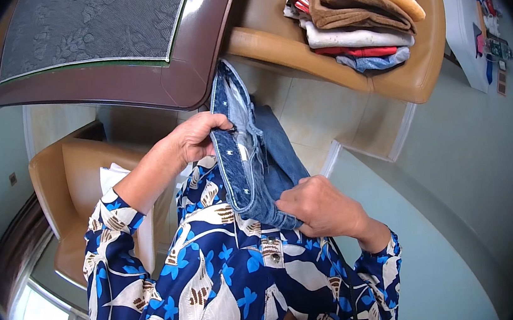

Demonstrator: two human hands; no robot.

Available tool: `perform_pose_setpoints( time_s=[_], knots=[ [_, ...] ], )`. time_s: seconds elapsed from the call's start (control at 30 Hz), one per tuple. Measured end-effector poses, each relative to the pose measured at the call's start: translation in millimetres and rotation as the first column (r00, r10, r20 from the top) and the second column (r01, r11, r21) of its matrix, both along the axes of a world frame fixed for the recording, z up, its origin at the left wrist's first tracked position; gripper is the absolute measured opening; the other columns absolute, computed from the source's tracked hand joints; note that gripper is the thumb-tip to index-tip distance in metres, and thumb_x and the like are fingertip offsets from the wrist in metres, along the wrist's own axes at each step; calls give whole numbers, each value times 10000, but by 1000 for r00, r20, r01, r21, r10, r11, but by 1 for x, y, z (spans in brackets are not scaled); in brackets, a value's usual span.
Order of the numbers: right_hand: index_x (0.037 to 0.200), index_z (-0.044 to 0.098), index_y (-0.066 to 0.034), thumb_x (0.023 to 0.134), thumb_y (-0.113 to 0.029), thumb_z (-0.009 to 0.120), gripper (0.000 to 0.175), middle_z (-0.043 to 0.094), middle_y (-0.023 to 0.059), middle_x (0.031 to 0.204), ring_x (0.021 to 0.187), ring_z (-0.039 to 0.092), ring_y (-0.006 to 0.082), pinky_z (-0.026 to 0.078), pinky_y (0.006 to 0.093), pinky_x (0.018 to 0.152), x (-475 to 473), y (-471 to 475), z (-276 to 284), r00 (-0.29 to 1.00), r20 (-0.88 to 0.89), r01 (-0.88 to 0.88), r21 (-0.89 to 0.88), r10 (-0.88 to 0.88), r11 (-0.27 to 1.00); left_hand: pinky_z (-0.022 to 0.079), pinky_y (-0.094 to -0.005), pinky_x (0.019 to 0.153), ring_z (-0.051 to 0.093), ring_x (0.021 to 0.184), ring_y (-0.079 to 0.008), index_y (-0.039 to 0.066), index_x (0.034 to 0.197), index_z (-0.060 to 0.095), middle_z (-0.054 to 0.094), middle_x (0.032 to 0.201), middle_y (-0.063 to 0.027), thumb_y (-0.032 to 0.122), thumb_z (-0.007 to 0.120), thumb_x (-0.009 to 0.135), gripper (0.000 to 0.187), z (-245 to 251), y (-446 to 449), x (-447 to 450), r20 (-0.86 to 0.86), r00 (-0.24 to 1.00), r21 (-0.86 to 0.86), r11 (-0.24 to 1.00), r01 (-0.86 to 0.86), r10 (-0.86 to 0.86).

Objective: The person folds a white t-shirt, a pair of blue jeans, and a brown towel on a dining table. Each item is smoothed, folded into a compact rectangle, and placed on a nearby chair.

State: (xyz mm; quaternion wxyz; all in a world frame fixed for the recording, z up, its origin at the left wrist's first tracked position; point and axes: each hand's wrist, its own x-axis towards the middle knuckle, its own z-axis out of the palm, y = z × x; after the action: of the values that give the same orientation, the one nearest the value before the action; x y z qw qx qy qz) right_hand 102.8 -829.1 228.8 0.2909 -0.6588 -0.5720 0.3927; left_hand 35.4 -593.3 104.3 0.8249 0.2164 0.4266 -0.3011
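Note:
A pair of blue denim jeans hangs in front of my body, its waistband turned up towards me and gaping slightly. The pale inside and a small white label show in the opening. My left hand grips the waistband at its left side, thumb on the inner edge. Lower on the right, my right hand is closed on the denim near the side. A drawstring hangs at the waist. The legs drop behind towards the floor and are partly hidden.
A dark wooden table with a grey patterned mat stands ahead left. On a tan bench seat ahead right rests a stack of folded clothes and towels. A tan chair with white cloth is at left.

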Motion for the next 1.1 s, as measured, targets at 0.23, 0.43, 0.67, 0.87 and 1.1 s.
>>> perform_pose_setpoints(
  time_s=[0.23,0.43,0.67,0.87,1.1],
  knots=[
    [694,505,-26,524,19,586,193,443,73,637,605,517,265,432,352,533,0,3,-11,997,36,72,69,-74,995,591,-345,655,658,701,-219,-60,926,578,634,849,-129,-71,517,708,227,0,-2,-12,39,999,99,994,-35,31],
    [750,583,-24,592,21,578,164,474,82,707,686,534,247,452,346,569,-6,-16,-24,991,-12,132,-20,-132,991,590,-341,649,662,672,-212,-42,950,584,649,825,-120,-60,526,696,261,-20,10,-35,10,999,117,992,38,-40],
    [843,621,-10,637,28,549,222,478,65,722,696,538,228,441,337,550,-4,-29,-17,974,-82,205,-67,-210,976,569,-302,614,666,659,-191,-28,1081,556,658,809,-108,27,594,721,367,-29,5,-45,-187,946,393,862,318,-264],
    [908,624,-5,677,-12,567,238,491,72,757,713,539,217,441,333,586,6,-44,-1,990,9,140,-92,-140,986,432,-378,934,501,1142,-339,73,1317,428,463,1308,-163,141,714,703,681,14,-12,-11,-219,514,968,-253,5,-829],
    [858,637,-20,700,-43,591,166,472,62,721,664,515,207,430,324,563,8,-66,14,965,67,255,-35,-252,966,388,-380,962,463,1191,-306,71,1162,547,534,1225,-139,-4,667,647,534,-28,-22,58,-282,-35,929,-264,-258,-959]
  ],
)
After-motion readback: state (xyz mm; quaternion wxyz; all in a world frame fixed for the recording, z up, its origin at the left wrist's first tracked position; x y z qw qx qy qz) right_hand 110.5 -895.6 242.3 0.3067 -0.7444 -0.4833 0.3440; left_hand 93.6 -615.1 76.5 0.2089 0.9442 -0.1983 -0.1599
